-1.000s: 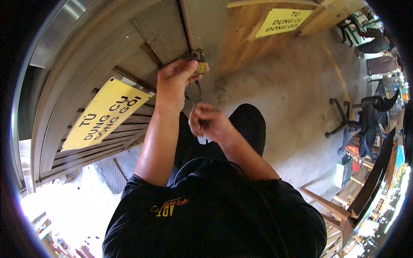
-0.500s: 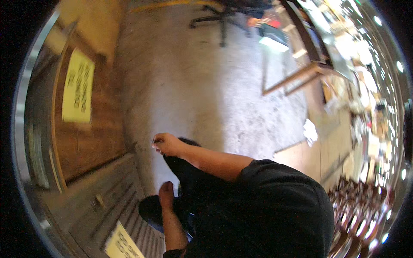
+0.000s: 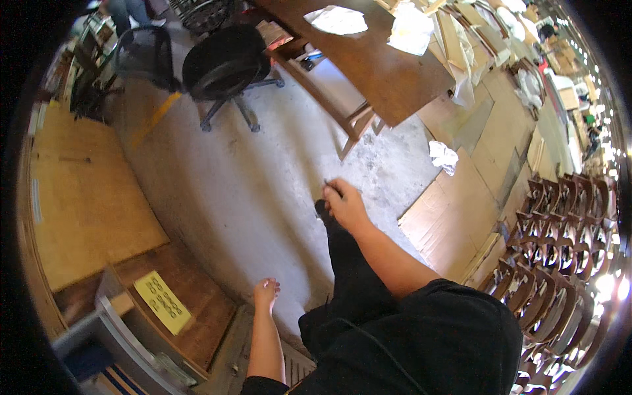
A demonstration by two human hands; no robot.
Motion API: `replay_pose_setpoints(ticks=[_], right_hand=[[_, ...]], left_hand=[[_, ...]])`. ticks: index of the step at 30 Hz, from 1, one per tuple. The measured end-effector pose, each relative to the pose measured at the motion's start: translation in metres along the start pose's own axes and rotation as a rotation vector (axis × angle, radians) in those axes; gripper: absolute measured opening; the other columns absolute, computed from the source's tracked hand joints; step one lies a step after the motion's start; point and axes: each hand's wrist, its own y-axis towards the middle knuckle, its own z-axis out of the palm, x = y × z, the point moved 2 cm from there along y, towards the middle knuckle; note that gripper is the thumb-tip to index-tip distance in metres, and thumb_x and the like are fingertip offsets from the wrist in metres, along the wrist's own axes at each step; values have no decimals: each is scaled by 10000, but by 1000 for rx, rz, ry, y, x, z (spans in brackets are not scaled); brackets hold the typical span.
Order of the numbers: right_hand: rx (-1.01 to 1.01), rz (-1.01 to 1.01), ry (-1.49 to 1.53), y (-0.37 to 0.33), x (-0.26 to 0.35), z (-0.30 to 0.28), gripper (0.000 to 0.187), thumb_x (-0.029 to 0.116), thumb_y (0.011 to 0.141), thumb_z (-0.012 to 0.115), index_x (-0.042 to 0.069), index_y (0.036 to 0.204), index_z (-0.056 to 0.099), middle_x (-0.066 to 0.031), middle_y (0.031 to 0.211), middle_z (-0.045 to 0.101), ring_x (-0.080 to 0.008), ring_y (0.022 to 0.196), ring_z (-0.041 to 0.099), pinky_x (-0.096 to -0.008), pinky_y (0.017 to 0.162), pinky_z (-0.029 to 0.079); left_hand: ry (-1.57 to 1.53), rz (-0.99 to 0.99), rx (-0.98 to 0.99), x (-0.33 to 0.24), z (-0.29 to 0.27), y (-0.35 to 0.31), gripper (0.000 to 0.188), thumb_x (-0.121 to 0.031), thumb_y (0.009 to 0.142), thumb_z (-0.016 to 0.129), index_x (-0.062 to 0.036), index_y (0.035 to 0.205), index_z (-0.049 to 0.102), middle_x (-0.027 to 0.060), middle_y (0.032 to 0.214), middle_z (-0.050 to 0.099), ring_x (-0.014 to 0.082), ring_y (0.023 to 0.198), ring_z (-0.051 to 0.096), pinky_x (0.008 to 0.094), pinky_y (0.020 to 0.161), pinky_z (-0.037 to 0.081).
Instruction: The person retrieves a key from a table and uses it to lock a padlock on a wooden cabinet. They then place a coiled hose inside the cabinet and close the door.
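Note:
My right hand (image 3: 343,203) is out in front of my body with its fingers curled together. A thin dark thing pokes out by the fingertips, too small to name. Lower and to the left hangs my left hand (image 3: 266,293), its fingers loosely stretched and nothing seen in them. Neither hand touches any furniture. Below both hands lies the grey concrete floor (image 3: 217,197).
A brown desk (image 3: 388,59) with papers stands ahead, beside a black office chair (image 3: 227,62). Wooden cabinets (image 3: 92,191) line the left, one with a yellow sign (image 3: 162,301). Cardboard sheets (image 3: 454,210), crumpled white paper (image 3: 443,158) and stacked brown wooden parts (image 3: 553,276) lie rightward.
My view has swung, bringing the desk and office chair closer. The right hand now appears farther right and a little higher. The louvred cabinet front at the left has mostly slipped out of view.

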Motion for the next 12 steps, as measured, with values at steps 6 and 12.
replay_pose_setpoints(ticks=[6,12], right_hand=[[-394,-615,-452,145,127,-55,267,96,865,635,-10,1110,621,-230,1014,647,-411,981,615,-473,854,486],[-348,-461,-525,133,123,-109,353,142,848,665,-4,1164,605,-259,1111,620,-438,1066,580,-506,946,456]], left_hand=[[195,213,94,-240,80,96,372,-353,970,586,-9,1091,658,104,1002,718,204,855,690,344,709,542],[-287,143,277,-447,188,135,734,-528,964,570,-14,1446,366,190,1425,493,331,1171,578,473,933,518]])
